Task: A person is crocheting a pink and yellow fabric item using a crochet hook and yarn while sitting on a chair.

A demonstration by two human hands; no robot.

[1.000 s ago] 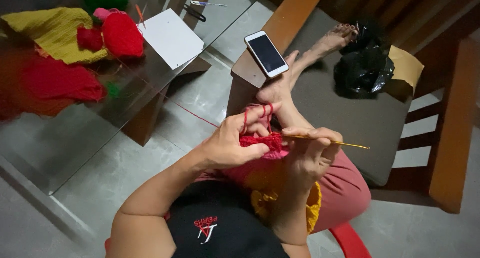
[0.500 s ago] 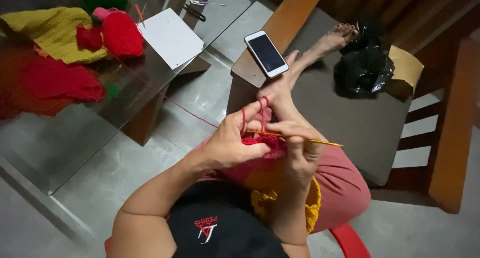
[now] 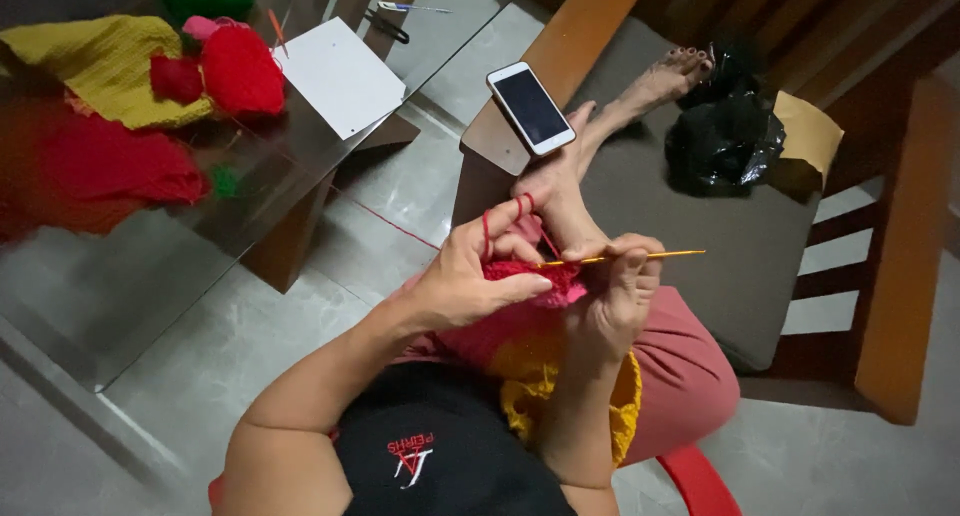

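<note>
Mid-stitch, the left hand pinches the red crochet piece with yarn looped over 2 fingers, while the right hand grips the hook pointing toward 3 o'clock, likely needing a yarn-over next.

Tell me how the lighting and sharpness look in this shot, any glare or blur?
Head view: dim indoor light, soft shadows; the glass table shows hazy reflections, no hard glare; left hand, right hand and crochet hook fairly sharp; edges slightly stretched by the wide lens.

I see left hand pinching red crochet piece, yarn looped over fingers; right hand grips gold hook; phone on wooden armrest.
</note>
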